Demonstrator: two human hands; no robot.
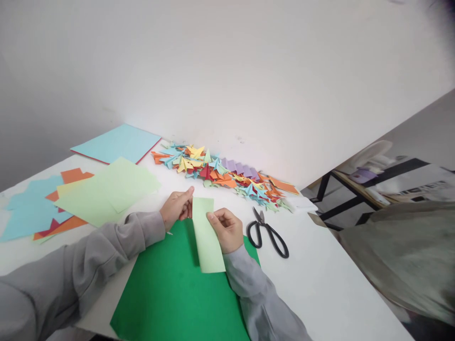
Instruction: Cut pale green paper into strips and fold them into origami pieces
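Note:
A light green paper strip is held upright above a dark green sheet. My right hand pinches its right edge, with the thumb on the face toward me. At the strip's upper left edge is my left hand, fingers curled and thumb pointing up. Its fingertips meet the edge and are partly hidden behind the paper. Black-handled scissors lie to the right of my right hand, blades slightly apart and pointing away from me.
Along the wall runs a pile of small folded paper planes in several colours. Loose paper pieces and light green sheets lie at the left, with a light blue sheet behind them. A black-framed shelf stands beyond the table's right edge.

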